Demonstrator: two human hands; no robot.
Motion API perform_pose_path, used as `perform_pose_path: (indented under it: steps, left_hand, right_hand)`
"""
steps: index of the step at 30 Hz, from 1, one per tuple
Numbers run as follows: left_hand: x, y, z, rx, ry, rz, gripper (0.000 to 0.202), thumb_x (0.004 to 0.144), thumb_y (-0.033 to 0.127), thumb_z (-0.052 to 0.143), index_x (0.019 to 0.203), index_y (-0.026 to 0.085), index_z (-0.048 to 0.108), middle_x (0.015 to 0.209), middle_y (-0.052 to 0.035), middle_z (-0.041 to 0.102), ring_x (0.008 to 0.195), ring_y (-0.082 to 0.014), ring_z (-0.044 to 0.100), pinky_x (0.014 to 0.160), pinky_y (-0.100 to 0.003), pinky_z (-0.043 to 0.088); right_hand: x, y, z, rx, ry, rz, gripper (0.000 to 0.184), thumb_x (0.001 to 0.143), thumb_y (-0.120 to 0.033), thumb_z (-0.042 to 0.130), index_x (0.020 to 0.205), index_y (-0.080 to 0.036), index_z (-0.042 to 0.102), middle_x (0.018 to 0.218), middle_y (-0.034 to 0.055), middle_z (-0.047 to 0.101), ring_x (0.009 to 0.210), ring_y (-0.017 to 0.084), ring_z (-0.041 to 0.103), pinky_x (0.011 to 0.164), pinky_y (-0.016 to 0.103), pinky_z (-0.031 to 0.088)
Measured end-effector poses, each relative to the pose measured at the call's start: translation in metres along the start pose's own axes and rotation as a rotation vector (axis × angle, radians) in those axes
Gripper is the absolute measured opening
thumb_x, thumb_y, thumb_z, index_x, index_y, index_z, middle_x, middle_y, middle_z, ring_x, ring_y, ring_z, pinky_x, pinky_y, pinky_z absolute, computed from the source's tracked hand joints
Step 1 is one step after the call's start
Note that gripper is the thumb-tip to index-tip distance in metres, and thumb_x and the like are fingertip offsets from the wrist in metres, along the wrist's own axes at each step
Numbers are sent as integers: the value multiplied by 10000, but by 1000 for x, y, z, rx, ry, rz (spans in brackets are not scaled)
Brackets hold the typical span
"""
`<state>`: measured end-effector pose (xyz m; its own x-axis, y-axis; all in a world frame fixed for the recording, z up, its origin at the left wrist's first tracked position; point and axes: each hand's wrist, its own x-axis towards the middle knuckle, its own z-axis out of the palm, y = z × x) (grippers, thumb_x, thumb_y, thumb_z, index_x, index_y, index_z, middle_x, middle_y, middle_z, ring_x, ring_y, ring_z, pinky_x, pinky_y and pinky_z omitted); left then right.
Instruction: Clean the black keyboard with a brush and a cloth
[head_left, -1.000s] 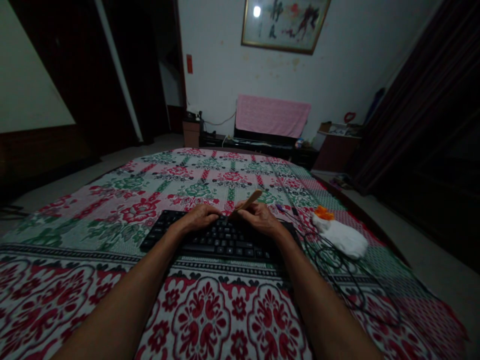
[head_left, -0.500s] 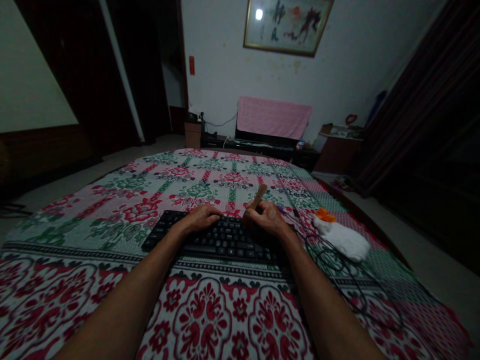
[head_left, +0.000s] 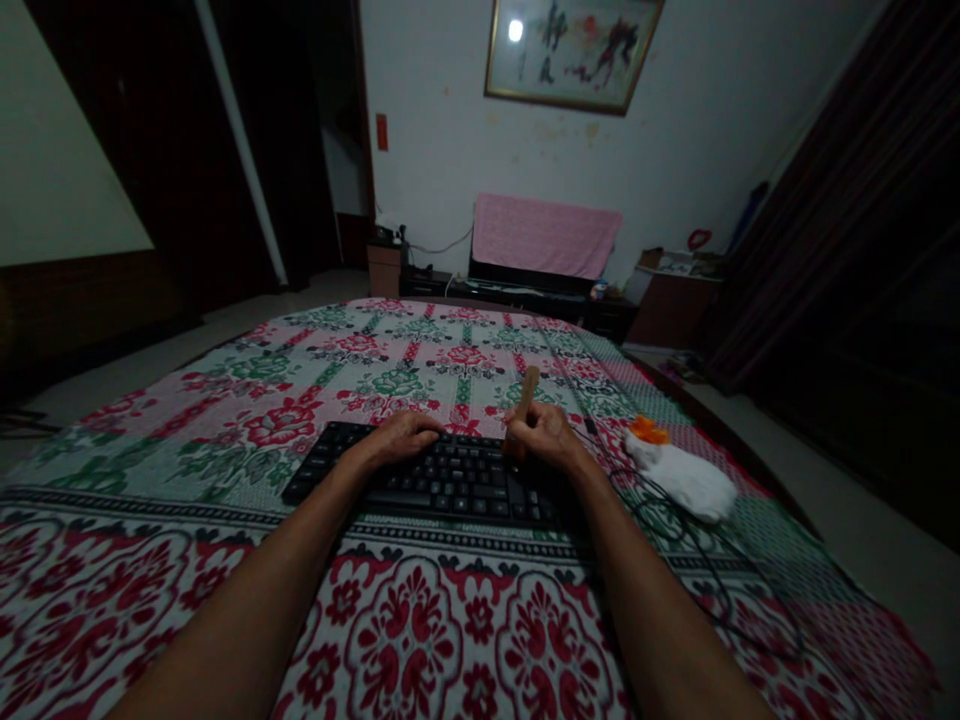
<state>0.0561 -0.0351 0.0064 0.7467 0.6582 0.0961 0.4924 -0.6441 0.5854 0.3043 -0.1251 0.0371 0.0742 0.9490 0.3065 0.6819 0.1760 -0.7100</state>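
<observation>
A black keyboard [head_left: 465, 480] lies on the patterned cloth in front of me. My left hand [head_left: 401, 437] holds its far edge left of the middle, thumb stretched over the top keys. My right hand [head_left: 547, 435] is closed around a wooden-handled brush [head_left: 528, 392], whose handle sticks up past the thumb. The brush's brownish lower end touches the keys right of the middle; the hand and dim light partly hide it. My right hand and forearm cover the keyboard's right end.
Right of the keyboard lies a white cloth bundle [head_left: 694, 482] with an orange piece [head_left: 649, 431] at its end. A dark coiled cable [head_left: 667, 515] runs beside it. The flowered cloth [head_left: 409, 620] covers the table. A pink towel [head_left: 544, 235] hangs over a screen by the far wall.
My right hand and the brush have moved a little to the right along the keys, and the handle stands more upright. My left hand has stayed in place.
</observation>
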Motion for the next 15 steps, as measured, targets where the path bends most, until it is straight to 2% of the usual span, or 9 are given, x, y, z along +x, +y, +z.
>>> perform_pose_path:
  steps: [3, 6, 9, 15]
  left_hand:
    - [0, 2, -1, -4, -3, 3, 353, 785, 278, 414, 991, 184, 683, 935, -7, 702, 881, -164, 606, 786, -231, 428]
    - [-1, 5, -2, -15, -8, 25, 353, 782, 264, 414, 995, 178, 681, 930, -8, 703, 877, -163, 606, 775, -229, 431]
    - [-2, 5, -5, -36, 7, 27, 349, 780, 257, 413, 992, 188, 681, 917, 3, 704, 860, -158, 609, 759, -227, 434]
    - [-8, -8, -15, -1, 83, -149, 335, 738, 336, 483, 935, 169, 696, 966, -28, 698, 884, -187, 613, 764, -246, 449]
  right_hand:
    - [-1, -9, 10, 78, -13, -24, 188, 696, -245, 534, 780, -134, 660, 723, 34, 662, 677, 164, 607, 592, 236, 454]
    - [-4, -16, 29, 193, -93, -114, 222, 733, -294, 537, 807, -132, 671, 785, 43, 674, 727, 165, 617, 627, 236, 466]
    - [-6, -18, 41, 263, -153, -151, 253, 753, -316, 530, 835, -126, 676, 763, 40, 672, 682, 151, 608, 601, 229, 463]
    - [-6, -14, 29, 108, -247, -169, 174, 732, -235, 503, 693, -137, 641, 640, 3, 623, 591, 126, 571, 534, 203, 421]
